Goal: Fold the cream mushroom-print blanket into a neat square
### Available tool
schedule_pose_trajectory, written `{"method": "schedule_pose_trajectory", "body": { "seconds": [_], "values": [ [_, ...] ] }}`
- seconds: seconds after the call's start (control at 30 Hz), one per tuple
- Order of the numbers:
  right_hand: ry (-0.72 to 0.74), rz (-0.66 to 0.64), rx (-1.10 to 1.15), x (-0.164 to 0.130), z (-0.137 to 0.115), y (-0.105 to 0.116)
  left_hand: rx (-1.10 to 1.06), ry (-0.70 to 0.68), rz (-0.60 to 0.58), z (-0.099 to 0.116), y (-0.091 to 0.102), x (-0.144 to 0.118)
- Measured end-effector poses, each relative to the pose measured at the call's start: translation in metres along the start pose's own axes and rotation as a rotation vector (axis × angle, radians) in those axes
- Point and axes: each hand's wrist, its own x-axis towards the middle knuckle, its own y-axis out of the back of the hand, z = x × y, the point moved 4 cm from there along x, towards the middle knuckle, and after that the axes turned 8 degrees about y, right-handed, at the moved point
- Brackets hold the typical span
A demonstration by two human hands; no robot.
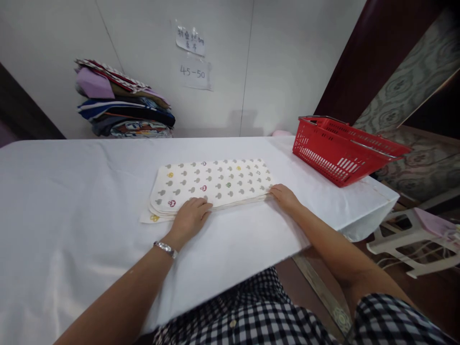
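Note:
A white tablecloth (223,182) printed with grey, red, yellow and green mushrooms lies in a long folded strip on the white-covered table. Several layers show along its left end and near edge, and one corner sticks out at the near left. My left hand (192,214), with a silver bracelet on the wrist, is closed on the near edge left of the middle, fingers over the top layer. At the near right corner, my right hand (284,196) pinches the edge; its thumb is mostly hidden.
On the table's right side stands a red plastic basket (334,151). A pile of folded cloths (125,108) rests at the back left by the wall. Paper signs (194,72) hang on the wall. A white plastic stool (413,235) stands beyond the table's right edge.

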Motion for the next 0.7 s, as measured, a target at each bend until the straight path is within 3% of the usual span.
{"method": "schedule_pose_trajectory", "body": {
  "seconds": [0.23,0.7],
  "values": [
    [0.009,0.025,0.010,-0.014,-0.005,0.002,-0.004,0.000,0.001,-0.002,-0.002,0.000],
    [0.041,-0.024,-0.007,-0.011,0.000,-0.002,0.021,-0.009,0.032,0.000,-0.001,-0.002]
  ]
}}
